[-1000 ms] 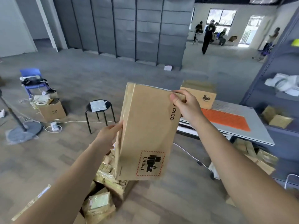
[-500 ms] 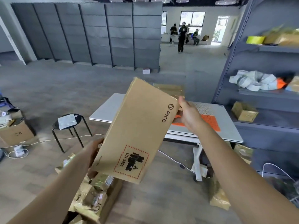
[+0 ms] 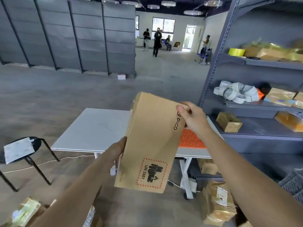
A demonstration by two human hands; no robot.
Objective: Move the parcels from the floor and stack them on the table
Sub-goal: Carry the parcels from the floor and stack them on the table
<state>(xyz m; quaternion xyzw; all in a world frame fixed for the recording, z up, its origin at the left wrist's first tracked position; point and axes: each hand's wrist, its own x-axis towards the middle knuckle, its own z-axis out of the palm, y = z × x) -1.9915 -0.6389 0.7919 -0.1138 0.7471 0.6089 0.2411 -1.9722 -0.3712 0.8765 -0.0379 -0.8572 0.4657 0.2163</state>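
A flat brown cardboard parcel (image 3: 152, 141), printed with PICO and a UN 3481 battery label, is held upright in the air in front of the white table (image 3: 93, 130). My left hand (image 3: 117, 152) grips its lower left edge. My right hand (image 3: 191, 117) pinches its upper right corner. The parcel hides the middle of the table, where an orange mat (image 3: 191, 140) lies. More taped parcels lie on the floor at the lower left (image 3: 24, 212) and lower right (image 3: 218, 202).
A black stool (image 3: 24, 148) with a white sheet on it stands left of the table. Grey shelving (image 3: 262, 102) with boxes and tape rolls rises on the right. Under the table lie a box (image 3: 207, 166) and a cable. Several people stand far off by the windows.
I have turned right and moved closer to the table. The parcel has moved with both hands toward the table and now covers its middle; the floor pile has dropped to the frame's bottom.
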